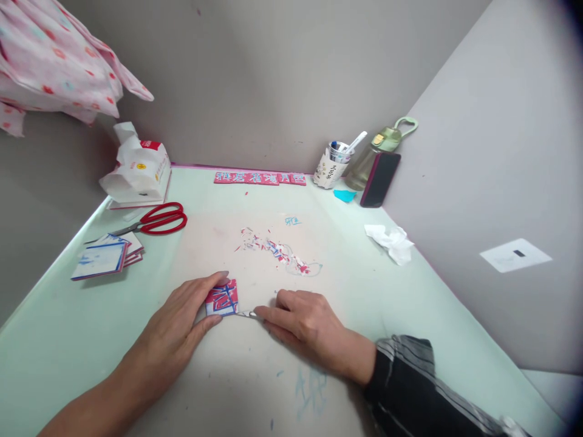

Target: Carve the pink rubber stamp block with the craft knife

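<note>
- While pinning a small red-and-blue printed paper square point(221, 300) flat on the pale green table point(68, 340), the left hand point(182, 321) lies spread.
- Right hand point(305, 318), curled, grips a thin silver blade point(248, 314) touching the square's lower edge.

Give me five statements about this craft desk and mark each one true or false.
1. The left hand presses down a small red and blue square piece. True.
2. The right hand holds the red scissors. False: it holds a thin blade tool; the scissors lie apart at the left.
3. Paper scraps lie beyond the hands. True.
4. The phone lies flat mid-table. False: it leans by the bottle.
5. The crumpled tissue lies right of the scraps. True.
</note>
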Demonstrator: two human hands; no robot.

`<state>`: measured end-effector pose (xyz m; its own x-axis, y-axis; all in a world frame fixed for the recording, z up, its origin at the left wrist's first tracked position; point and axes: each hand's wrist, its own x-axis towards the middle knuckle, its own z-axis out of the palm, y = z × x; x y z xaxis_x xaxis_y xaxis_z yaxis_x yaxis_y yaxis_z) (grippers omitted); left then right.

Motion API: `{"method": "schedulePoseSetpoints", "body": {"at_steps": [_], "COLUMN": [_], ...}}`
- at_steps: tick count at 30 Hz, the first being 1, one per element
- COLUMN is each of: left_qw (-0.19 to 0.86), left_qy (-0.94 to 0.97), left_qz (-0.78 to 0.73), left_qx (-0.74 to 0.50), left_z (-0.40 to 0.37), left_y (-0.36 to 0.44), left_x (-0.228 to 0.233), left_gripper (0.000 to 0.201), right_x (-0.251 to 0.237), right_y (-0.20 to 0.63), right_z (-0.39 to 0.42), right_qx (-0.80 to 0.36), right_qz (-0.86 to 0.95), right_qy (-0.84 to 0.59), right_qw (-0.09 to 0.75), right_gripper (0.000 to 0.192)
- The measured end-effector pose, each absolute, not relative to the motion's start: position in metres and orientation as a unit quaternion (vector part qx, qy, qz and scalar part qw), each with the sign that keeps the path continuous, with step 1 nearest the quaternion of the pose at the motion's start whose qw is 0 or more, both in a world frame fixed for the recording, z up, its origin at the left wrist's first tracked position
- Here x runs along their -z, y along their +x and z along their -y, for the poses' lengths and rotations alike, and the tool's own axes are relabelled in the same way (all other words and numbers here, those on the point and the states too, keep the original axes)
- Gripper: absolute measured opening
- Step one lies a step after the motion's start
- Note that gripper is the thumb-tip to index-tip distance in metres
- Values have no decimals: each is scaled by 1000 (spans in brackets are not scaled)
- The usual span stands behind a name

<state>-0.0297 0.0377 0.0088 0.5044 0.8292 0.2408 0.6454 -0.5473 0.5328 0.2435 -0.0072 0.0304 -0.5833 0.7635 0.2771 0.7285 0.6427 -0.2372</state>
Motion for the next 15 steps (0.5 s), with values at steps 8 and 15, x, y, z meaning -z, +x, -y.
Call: {"method": "schedulePoseSetpoints", "body": {"at_steps": [8,15], "left_qw": [206,218], "left_qy": [842,838], "left_qz": [-438,-444], "left_qx": [-236,-229], "left_z": [-39,-39], "left_y": [-31,-32], "left_x": [-7,-4], "left_gripper": [42,45], "right_x": [-30,-31], "right_y": [242,242], "right_z": [7,8], "right_qx": [-49,-61], "right_qz": [884,884], "right_qy": [-422,-417], "right_qw": [197,203], "right_gripper": [27,27]}}
